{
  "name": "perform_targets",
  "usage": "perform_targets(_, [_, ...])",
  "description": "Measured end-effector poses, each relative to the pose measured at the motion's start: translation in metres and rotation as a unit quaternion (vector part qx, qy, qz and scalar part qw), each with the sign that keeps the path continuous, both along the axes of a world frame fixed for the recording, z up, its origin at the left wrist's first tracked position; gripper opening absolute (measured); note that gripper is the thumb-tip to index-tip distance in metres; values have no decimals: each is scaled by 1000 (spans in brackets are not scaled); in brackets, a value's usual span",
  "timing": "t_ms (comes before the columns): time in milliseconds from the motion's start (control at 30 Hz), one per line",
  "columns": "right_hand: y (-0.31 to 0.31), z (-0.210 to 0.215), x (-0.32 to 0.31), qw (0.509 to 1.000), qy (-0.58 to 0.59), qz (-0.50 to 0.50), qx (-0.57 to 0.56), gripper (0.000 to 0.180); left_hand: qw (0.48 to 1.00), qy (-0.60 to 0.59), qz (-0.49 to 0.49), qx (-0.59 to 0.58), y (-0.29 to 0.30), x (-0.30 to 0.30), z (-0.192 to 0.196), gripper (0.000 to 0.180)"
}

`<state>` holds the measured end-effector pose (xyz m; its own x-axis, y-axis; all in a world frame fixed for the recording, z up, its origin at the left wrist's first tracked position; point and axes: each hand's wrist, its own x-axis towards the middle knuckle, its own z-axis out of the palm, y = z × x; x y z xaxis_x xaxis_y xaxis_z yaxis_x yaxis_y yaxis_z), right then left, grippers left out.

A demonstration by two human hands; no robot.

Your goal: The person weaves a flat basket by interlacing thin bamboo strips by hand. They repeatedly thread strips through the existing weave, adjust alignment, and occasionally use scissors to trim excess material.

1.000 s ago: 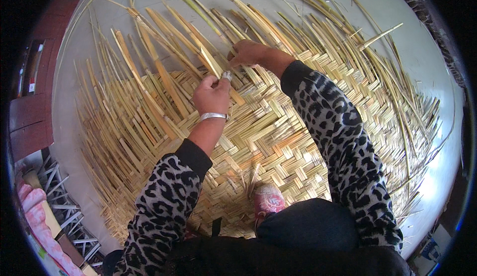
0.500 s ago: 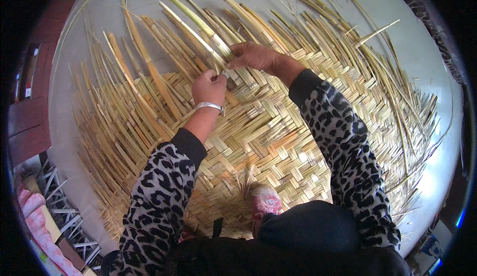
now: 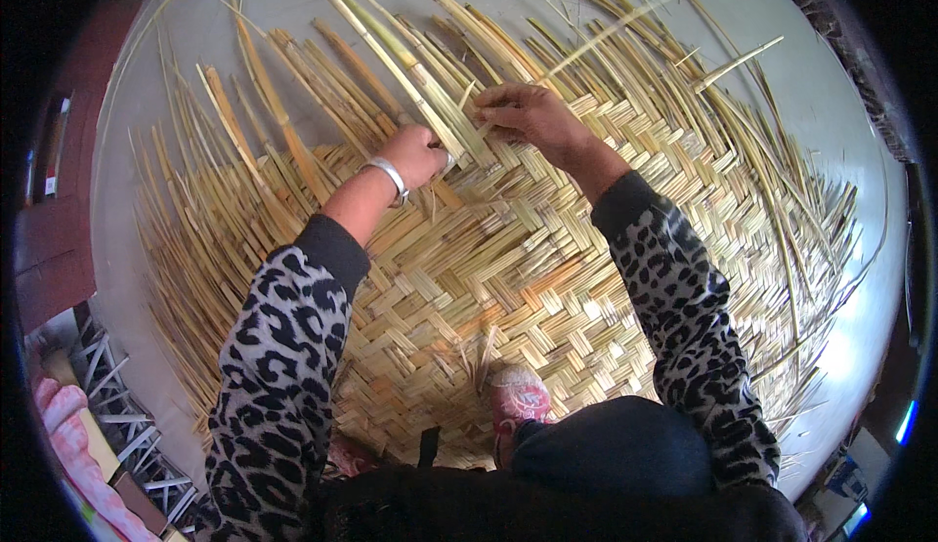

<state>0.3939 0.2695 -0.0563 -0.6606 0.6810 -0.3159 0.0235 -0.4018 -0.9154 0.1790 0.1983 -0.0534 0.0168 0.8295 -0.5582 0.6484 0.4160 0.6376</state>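
A broad mat (image 3: 508,259) of flattened, split cane strips, pale yellow to green, lies woven in a diagonal pattern. At its far edge my left hand (image 3: 412,155), with a silver bracelet at the wrist, is closed on the base of a long pale cane strip (image 3: 391,63). My right hand (image 3: 532,120) is just right of it, thumb and fingers pinched together. A thin cane strip (image 3: 616,29), smeared by motion, runs from these fingers up and to the right. Fingertips of my left hand are partly hidden.
Unwoven strip ends (image 3: 249,156) fan out along the mat's far and left edges. My shoe (image 3: 518,396), pink and white, rests on the mat. The mat lies on a smooth grey floor (image 3: 127,220). At the left stands a dark red wooden piece (image 3: 59,239).
My right hand has moved slightly right, and a thin strip now sticks out from it up and to the right. My left hand has come slightly down and turned at the wrist.
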Motion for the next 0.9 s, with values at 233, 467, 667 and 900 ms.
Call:
perform_targets(233, [-21,-13,3,973,-124,-100,167,19,997,33,-70,-6,13,-1,9,27])
perform_targets(467, [-30,-12,1,870,-269,-103,400,16,969,65,36,237,-20,0,-1,33])
perform_targets(667, [-32,-7,4,886,-290,-83,351,21,897,249,-25,363,-95,29,4,47])
perform_targets(900, [-47,13,11,895,-303,-31,326,28,888,309,-116,320,-110,37,-11,58])
